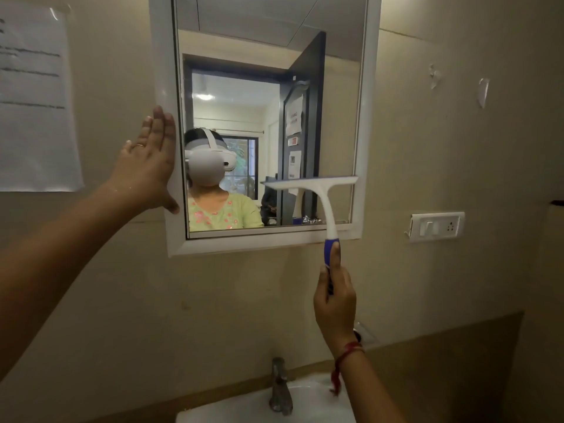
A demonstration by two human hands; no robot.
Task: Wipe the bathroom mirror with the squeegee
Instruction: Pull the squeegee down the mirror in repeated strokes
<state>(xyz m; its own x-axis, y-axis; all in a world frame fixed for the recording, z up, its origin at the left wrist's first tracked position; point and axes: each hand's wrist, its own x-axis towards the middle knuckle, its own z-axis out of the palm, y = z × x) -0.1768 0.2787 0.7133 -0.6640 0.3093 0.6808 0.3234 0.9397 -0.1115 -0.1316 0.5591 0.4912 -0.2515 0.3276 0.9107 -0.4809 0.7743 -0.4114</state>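
The bathroom mirror (268, 56) hangs on a beige wall in a white frame (369, 117). A white squeegee (317, 190) with a blue grip lies with its blade flat on the glass, low on the right side near the frame. My right hand (335, 297) is shut on the blue grip below the mirror's bottom edge. My left hand (149, 166) rests flat, fingers spread, against the frame's left side. The glass reflects a person wearing a white headset and an open dark door.
A white sink (244, 407) with a metal tap (279, 389) sits directly below. A switch and socket plate (436, 227) is on the wall right of the mirror. A printed paper sheet (33, 99) hangs at left.
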